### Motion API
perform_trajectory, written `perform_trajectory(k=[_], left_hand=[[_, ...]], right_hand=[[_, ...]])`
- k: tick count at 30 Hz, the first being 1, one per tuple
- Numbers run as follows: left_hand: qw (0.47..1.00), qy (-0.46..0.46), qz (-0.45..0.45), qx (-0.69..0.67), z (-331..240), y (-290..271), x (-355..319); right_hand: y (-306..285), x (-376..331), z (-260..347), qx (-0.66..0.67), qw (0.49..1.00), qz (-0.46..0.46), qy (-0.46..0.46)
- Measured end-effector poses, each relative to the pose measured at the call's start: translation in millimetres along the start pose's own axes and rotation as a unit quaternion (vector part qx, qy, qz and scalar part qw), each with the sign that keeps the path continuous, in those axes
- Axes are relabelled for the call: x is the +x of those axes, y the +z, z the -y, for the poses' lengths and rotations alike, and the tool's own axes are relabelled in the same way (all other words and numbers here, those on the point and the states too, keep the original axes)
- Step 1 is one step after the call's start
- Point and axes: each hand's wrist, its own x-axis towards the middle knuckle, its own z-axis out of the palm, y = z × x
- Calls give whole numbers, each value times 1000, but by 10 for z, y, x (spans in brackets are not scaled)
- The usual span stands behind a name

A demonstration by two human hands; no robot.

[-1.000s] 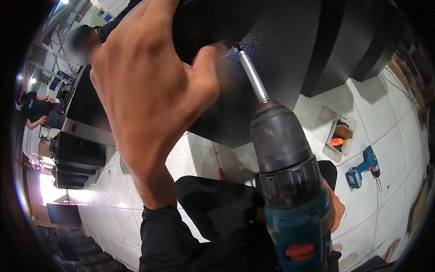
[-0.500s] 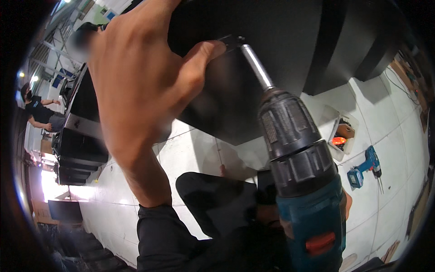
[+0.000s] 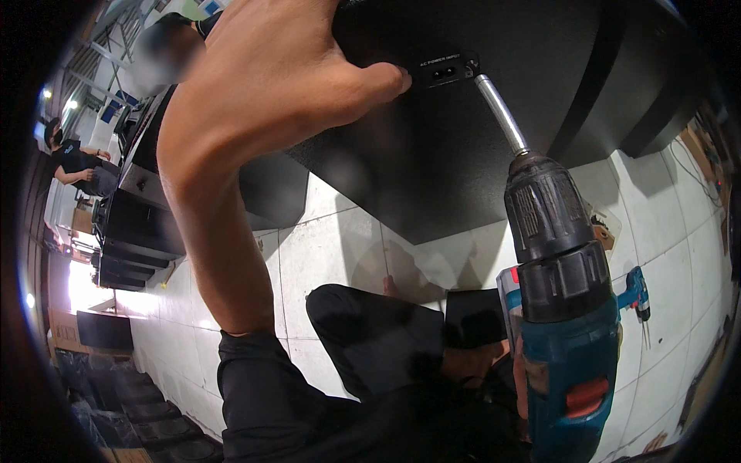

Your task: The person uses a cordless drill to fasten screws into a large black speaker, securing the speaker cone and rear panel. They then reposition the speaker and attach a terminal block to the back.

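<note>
My left hand rests against a large black cabinet, its thumb stretched out with the tip beside a small black power socket. The other fingers are cut off by the upper edge. My right hand grips a blue and black cordless drill; the tool hides most of that hand. From the chuck a long silver bit runs up to the screw at the socket plate's right end. Whether the bit's tip touches the screw I cannot tell.
On the white tiled floor at the right lies a second blue drill. An open box is partly hidden behind my drill. More black cabinets stand at the left. A person in black is beyond them, another person nearer.
My left thumb has drawn back off the socket plate, which now shows fully. In the view, the drill and socket have shifted right; the bit remains at the plate's right end.
</note>
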Motion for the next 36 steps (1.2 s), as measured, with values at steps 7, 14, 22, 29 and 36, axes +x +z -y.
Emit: perform_trajectory(k=[7, 14, 22, 29, 36], left_hand=[[997, 13, -49, 53, -11, 65, 2], [995, 49, -56, -65, -80, 51, 40], [998, 4, -35, -52, -132, 43, -24], [998, -33, -58, -13, -174, 24, -84], [998, 24, -59, -19, 428, 197, 83]], right_hand=[[-1, -179, -187, -62, 990, 38, 120], [-62, -108, -66, 68, 997, 5, 46], [-128, 138, 87, -34, 996, -12, -79], [-116, 124, 105, -36, 991, -49, -116], [-605, -380, -246, -133, 982, -38, -132]])
